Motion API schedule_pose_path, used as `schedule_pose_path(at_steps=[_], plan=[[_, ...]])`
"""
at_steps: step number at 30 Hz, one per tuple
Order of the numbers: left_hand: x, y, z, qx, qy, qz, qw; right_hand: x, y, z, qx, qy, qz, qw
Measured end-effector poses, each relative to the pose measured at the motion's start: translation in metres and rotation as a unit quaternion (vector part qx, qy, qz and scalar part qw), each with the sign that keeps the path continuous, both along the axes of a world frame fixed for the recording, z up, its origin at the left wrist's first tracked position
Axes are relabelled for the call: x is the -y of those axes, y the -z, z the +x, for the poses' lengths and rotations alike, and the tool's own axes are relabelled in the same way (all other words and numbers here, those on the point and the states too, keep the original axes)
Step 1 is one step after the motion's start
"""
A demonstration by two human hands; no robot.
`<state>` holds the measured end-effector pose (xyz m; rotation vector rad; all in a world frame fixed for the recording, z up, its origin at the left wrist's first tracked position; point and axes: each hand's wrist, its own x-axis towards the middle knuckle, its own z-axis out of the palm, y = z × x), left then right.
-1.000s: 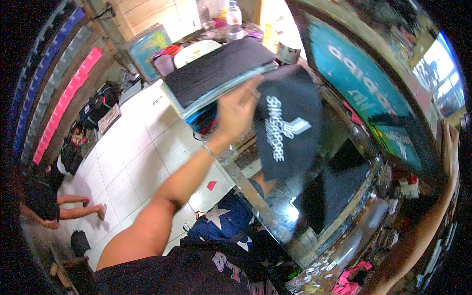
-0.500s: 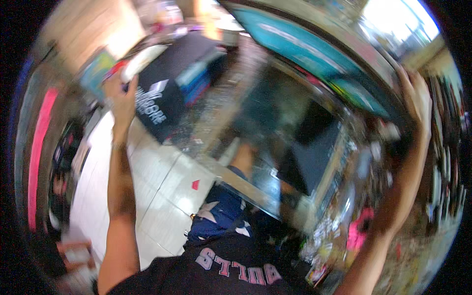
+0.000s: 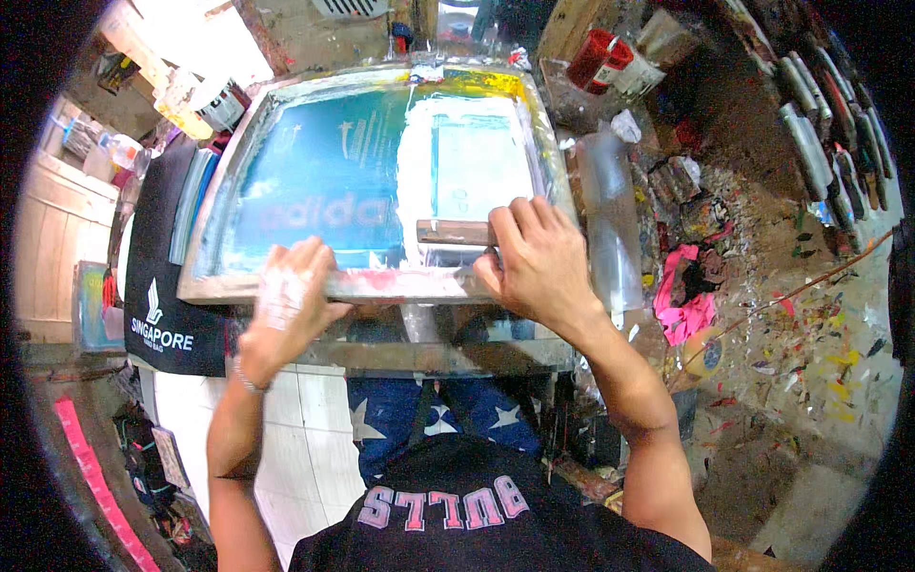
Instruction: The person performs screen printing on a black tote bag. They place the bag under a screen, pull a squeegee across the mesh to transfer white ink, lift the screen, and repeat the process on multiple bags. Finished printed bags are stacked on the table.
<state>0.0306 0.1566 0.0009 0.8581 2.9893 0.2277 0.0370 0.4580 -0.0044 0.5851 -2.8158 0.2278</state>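
A screen-printing frame (image 3: 195, 276) lies flat on the worktable, with blue-green mesh (image 3: 286, 162) and white ink (image 3: 467, 143) spread over its right part. My left hand (image 3: 291, 296) is closed on the frame's front edge. My right hand (image 3: 538, 262) grips a squeegee (image 3: 448, 232) lying across the white ink near the front. A black fabric bag (image 3: 162, 248) with a white print rests beside the frame on the left, on top of or against a stack of dark and blue pieces (image 3: 191, 195). What is under the mesh is hidden.
Red and white ink tubs (image 3: 596, 59) sit at back right, another can (image 3: 221, 103) at back left. Several squeegees (image 3: 805, 143) hang at the right. A pink rag (image 3: 684, 305) and a clear roll (image 3: 615, 219) lie right of the frame. Below is white tiled floor (image 3: 305, 448).
The raised screen has come down flat. My left hand has released the black bag at the left and holds the frame; my right hand moved from the frame to the squeegee. My view has turned.
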Motion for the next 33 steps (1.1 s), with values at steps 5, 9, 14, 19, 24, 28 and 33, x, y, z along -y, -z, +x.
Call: schedule_pose_path(at_steps=[5, 9, 14, 19, 24, 28, 33], plan=[[0.002, 0.087, 0.016, 0.012, -0.001, 0.036, 0.999, -0.005, 0.055, -0.051, 0.122, -0.011, -0.006, 0.993], [0.004, 0.100, 0.015, 0.020, -0.004, 0.046, 0.999, -0.013, 0.056, -0.073, 0.211, -0.018, -0.031, 0.977], [0.001, 0.099, 0.017, 0.015, -0.011, 0.044, 0.999, -0.007, 0.053, -0.012, 0.161, -0.043, -0.006, 0.986], [0.002, 0.099, 0.018, 0.002, 0.003, 0.080, 0.997, -0.006, 0.090, -0.018, -0.019, -0.011, 0.014, 1.000], [0.003, 0.096, 0.015, 0.050, -0.007, 0.082, 0.995, -0.020, 0.098, -0.153, -0.057, 0.034, 0.045, 0.997], [0.004, 0.100, 0.013, 0.054, -0.025, 0.076, 0.995, -0.035, 0.065, -0.223, 0.048, 0.031, 0.007, 0.998], [0.005, 0.101, 0.012, 0.066, -0.031, 0.115, 0.991, -0.026, 0.065, -0.257, 0.038, 0.039, 0.038, 0.998]])
